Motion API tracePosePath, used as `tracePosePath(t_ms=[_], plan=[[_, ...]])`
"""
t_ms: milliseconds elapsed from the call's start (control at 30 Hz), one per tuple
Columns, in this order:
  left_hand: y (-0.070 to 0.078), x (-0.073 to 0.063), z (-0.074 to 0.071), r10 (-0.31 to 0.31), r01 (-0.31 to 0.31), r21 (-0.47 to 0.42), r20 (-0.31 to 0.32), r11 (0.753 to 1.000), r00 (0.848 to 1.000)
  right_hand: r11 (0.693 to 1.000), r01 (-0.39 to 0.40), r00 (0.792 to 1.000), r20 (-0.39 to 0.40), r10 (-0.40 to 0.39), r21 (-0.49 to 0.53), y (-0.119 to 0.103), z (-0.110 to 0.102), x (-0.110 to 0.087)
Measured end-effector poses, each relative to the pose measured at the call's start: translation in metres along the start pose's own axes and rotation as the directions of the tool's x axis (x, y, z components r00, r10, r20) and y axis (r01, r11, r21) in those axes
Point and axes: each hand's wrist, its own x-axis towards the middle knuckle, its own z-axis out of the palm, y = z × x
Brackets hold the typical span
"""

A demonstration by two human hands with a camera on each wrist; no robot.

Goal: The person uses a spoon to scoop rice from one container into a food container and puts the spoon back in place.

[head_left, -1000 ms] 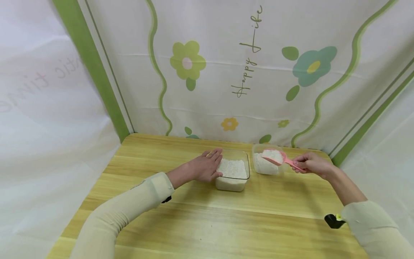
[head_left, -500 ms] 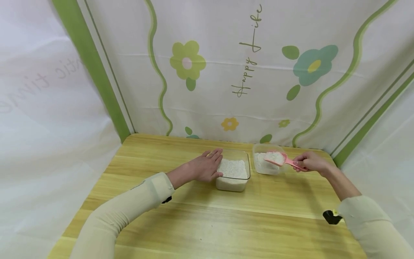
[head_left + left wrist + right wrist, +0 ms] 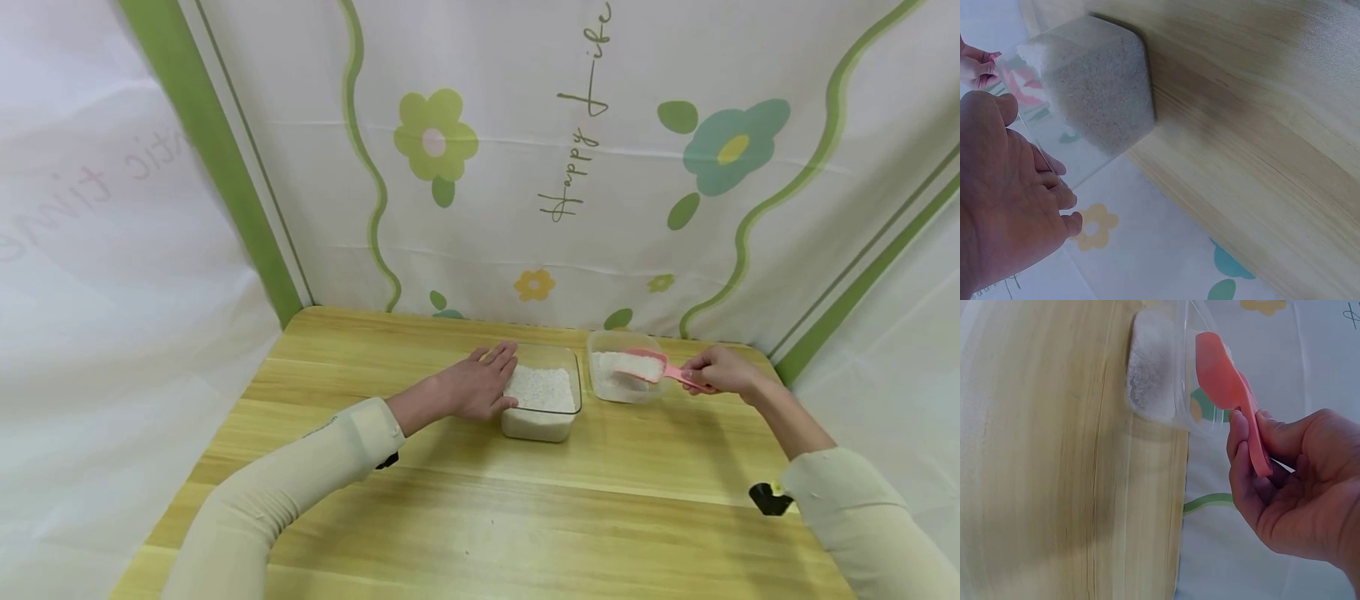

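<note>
Your right hand is clamped on the handle of the pink scoop, right of centre in the head view, its bowl loaded with white grains over the clear tub. Your left hand is not clamped: fingers and thumb rest apart along the left rim of the dark-rimmed container near the frame's centre, probably enough to steady it. To do this scooping well, hold the bowl level, grip firm but loose-wristed, and let any excess fall back inside the tub. Both containers stand near each other on the worktop, each with white contents lying below its rim
</note>
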Motion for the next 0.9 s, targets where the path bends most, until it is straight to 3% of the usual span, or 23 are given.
tracePosePath(t_ms=[500,900], plan=[[0.000,0.001,0.000,0.000,0.000,-0.007,0.002,1.000,1.000,0.994,-0.036,0.998,-0.048,0.032,-0.099,-0.005,-0.004,-0.003],[0.000,-0.001,-0.001,-0.001,0.001,-0.006,0.002,1.000,1.000,0.973,-0.011,0.996,-0.090,-0.010,-0.231,-0.011,-0.002,-0.007]])
